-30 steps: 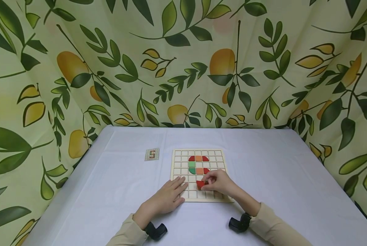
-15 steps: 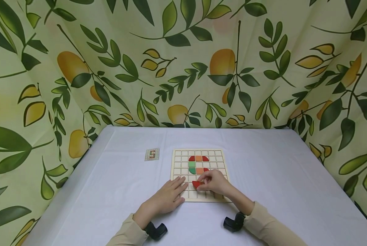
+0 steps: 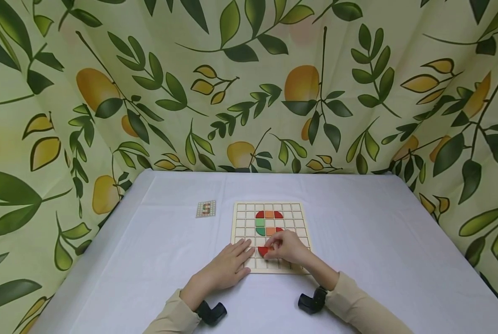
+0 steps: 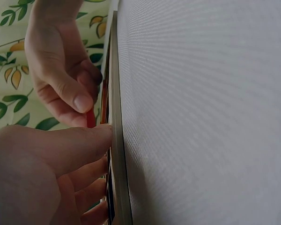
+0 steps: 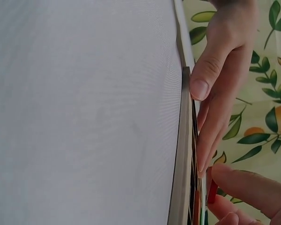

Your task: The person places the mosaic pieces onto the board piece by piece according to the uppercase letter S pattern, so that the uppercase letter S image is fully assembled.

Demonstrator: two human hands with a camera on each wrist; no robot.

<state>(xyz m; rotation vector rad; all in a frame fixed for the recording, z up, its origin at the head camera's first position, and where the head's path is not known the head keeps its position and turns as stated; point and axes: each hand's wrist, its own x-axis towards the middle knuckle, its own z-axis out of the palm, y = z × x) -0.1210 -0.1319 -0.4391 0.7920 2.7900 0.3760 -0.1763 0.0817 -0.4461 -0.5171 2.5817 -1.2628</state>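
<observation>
My right hand (image 3: 289,247) pinches a red tile (image 3: 262,251) with a curved edge, over the lower middle of a pale wooden grid board (image 3: 292,215). In the left wrist view, the red tile (image 4: 90,117) stands out from the board between thumb and fingers. Spread on the board's lower left is my left hand (image 3: 228,266), its fingers straight and its thumb at the front edge. Higher on the grid lie several tiles: red ones, an orange tile (image 3: 269,214), a light green tile (image 3: 260,222) and a dark green tile (image 3: 260,231). My right fingers partly cover the lower red one.
A small card (image 3: 206,209) printed with a coloured pattern on a grid lies left of the board. White cloth (image 3: 378,232) covers the table. Behind it hangs a leaf-and-fruit patterned curtain (image 3: 253,116). Black devices (image 3: 312,301) are strapped at both wrists.
My right hand has shifted left across the lower board with the red tile, which has turned so its curved edge now points down and left. The left hand stays put.
</observation>
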